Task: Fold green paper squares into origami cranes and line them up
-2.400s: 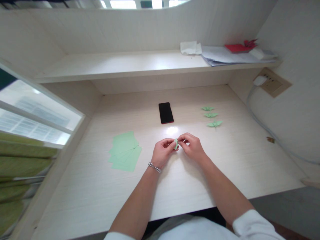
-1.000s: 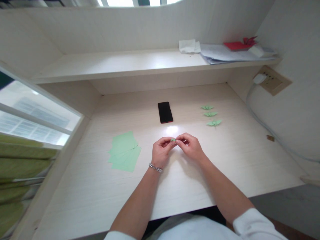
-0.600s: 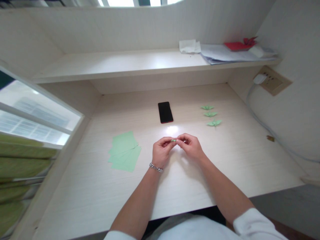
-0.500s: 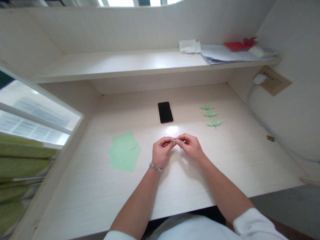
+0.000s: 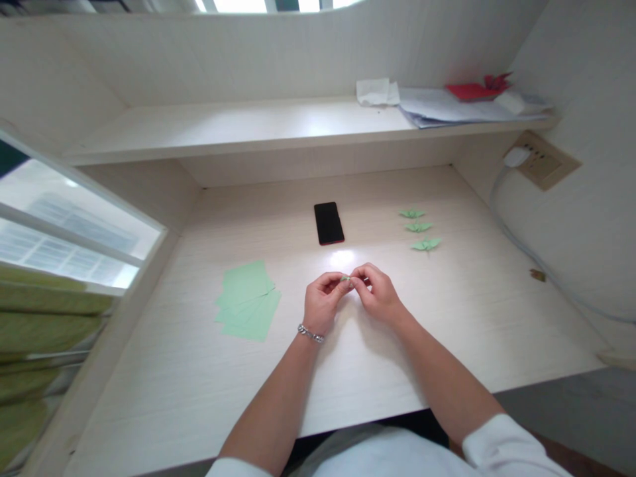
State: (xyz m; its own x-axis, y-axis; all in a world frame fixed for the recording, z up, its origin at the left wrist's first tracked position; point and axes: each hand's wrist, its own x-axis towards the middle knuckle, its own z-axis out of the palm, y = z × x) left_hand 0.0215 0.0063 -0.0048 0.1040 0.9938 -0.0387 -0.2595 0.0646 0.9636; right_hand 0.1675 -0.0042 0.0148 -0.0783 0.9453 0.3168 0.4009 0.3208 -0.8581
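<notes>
My left hand (image 5: 322,301) and my right hand (image 5: 377,291) meet over the middle of the desk, fingertips together. Between them is a small piece of folded green paper (image 5: 346,279), mostly hidden by the fingers. The left thumb and fingers pinch it from one side, the right ones from the other. To the left, several green paper sheets (image 5: 248,305) lie fanned out flat. Three folded green paper cranes stand in a column on the right: a far one (image 5: 412,214), a middle one (image 5: 419,227) and a near one (image 5: 426,245).
A black phone (image 5: 328,223) lies on the desk beyond my hands. Above the back runs a shelf (image 5: 223,129) with papers (image 5: 447,109) and a red folded paper (image 5: 472,91). A cable (image 5: 521,245) hangs from the wall socket (image 5: 546,162) along the right side.
Both hands stay together around the folded paper. The right fingers have shifted very slightly, and a little less of the green paper shows. Everything else has stayed in place.
</notes>
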